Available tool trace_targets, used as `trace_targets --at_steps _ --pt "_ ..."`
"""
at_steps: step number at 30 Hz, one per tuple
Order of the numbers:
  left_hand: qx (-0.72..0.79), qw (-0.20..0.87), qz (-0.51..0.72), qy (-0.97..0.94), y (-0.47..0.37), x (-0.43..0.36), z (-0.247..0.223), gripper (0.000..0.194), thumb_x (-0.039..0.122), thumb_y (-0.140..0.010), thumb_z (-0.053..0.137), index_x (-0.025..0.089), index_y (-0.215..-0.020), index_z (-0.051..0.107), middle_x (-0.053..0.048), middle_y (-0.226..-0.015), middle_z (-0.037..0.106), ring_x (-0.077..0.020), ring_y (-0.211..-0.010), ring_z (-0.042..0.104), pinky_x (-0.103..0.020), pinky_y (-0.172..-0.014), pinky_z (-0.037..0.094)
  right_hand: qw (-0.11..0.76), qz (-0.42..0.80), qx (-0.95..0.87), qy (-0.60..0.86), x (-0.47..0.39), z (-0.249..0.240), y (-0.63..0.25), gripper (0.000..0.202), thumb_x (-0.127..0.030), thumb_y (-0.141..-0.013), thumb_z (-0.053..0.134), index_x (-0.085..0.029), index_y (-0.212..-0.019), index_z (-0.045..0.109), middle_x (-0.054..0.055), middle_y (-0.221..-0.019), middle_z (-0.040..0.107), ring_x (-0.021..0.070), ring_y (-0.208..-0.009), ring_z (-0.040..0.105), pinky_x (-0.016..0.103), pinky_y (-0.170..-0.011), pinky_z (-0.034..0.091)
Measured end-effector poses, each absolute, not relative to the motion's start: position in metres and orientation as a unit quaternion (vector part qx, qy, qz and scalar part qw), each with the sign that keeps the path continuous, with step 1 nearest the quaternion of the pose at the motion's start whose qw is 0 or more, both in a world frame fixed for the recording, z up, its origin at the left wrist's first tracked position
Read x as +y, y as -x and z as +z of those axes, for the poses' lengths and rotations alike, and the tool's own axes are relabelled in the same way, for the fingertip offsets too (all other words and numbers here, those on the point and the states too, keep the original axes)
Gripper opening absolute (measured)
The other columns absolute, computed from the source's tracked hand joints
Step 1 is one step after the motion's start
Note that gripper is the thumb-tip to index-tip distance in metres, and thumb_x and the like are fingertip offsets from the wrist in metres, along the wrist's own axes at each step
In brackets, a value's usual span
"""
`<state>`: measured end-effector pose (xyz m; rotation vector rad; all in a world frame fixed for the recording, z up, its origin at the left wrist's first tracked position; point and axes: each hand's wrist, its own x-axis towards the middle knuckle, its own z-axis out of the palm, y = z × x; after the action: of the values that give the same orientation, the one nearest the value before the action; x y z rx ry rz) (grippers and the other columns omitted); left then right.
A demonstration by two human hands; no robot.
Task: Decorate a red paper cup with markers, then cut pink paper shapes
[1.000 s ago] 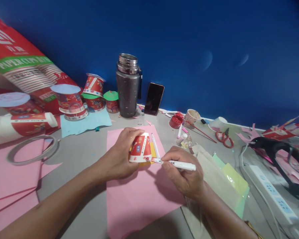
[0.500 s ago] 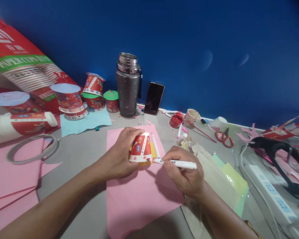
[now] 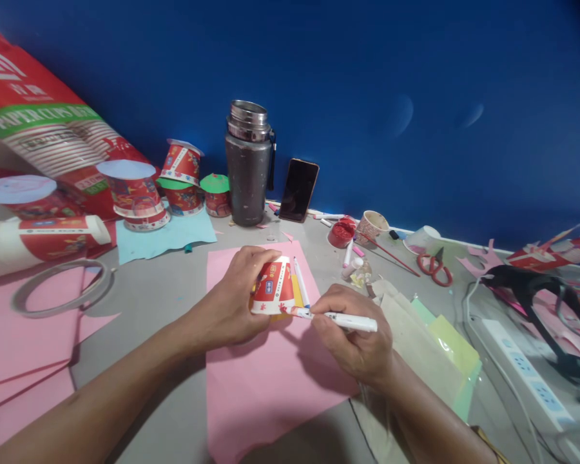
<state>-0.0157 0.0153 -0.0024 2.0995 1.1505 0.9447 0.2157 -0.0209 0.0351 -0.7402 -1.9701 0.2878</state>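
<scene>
In my left hand (image 3: 241, 296) I grip a red and white paper cup (image 3: 274, 285), upside down with its rim low, above a pink sheet of paper (image 3: 251, 399). My right hand (image 3: 357, 335) is closed round a white marker pen (image 3: 352, 321). The marker's reddish tip meets the cup's lower edge on the right side. Behind the cup, a second white marker (image 3: 301, 282) lies on the pink sheet, beside a yellow piece (image 3: 297, 293) partly hidden by the cup.
At the back stand a dark thermos (image 3: 249, 174) and a phone (image 3: 298, 191). Decorated cups (image 3: 135, 193) and a tape roll (image 3: 24, 309) are on the left. To the right lie red-handled scissors (image 3: 435, 269), a power strip (image 3: 526, 367) and a black tool (image 3: 536, 296).
My right hand and the marker have shifted slightly left, with the tip now further along the cup's lower edge. The left hand and cup stay nearly in place.
</scene>
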Motion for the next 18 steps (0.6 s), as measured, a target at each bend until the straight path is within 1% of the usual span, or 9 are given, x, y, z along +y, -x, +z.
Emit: trace_targets --at_steps 6,12,18 --pt "0.429 0.279 0.347 -0.786 0.0162 0.0162 -0.0011 0.083 0.041 -0.076 0.085 0.028 -0.148 0.046 -0.014 -0.145 0.051 -0.0408 -0.141 0.051 -0.061 -0.115 0.054 0.486 0.130 -0.809 0.305 -0.0213 0.0340 -0.2147 0.015 -0.010 -0.096 0.061 -0.021 -0.088 0.067 0.000 -0.071 0.072 0.0129 -0.057 0.063 0.024 -0.055 0.047" --pt "0.429 0.283 0.349 -0.784 0.0153 0.0150 -0.0016 0.085 0.041 -0.077 0.086 0.026 -0.150 0.045 -0.014 -0.146 0.049 -0.0389 -0.142 0.051 -0.058 -0.114 0.056 0.501 0.132 -0.792 0.324 -0.0212 0.0346 -0.2170 0.015 -0.008 -0.094 0.060 -0.021 -0.089 0.067 0.000 -0.071 0.073 0.0131 -0.058 0.065 0.024 -0.055 0.047" --pt "0.422 0.275 0.360 -0.785 0.0164 0.0154 -0.0036 0.084 0.041 -0.077 0.085 0.028 -0.150 0.046 -0.015 -0.147 0.051 -0.0401 -0.142 0.052 -0.060 -0.111 0.058 0.490 0.119 -0.803 0.318 -0.0200 0.0338 -0.2147 0.016 -0.008 -0.094 0.060 -0.021 -0.087 0.066 -0.001 -0.069 0.072 0.0119 -0.055 0.062 0.024 -0.053 0.045"
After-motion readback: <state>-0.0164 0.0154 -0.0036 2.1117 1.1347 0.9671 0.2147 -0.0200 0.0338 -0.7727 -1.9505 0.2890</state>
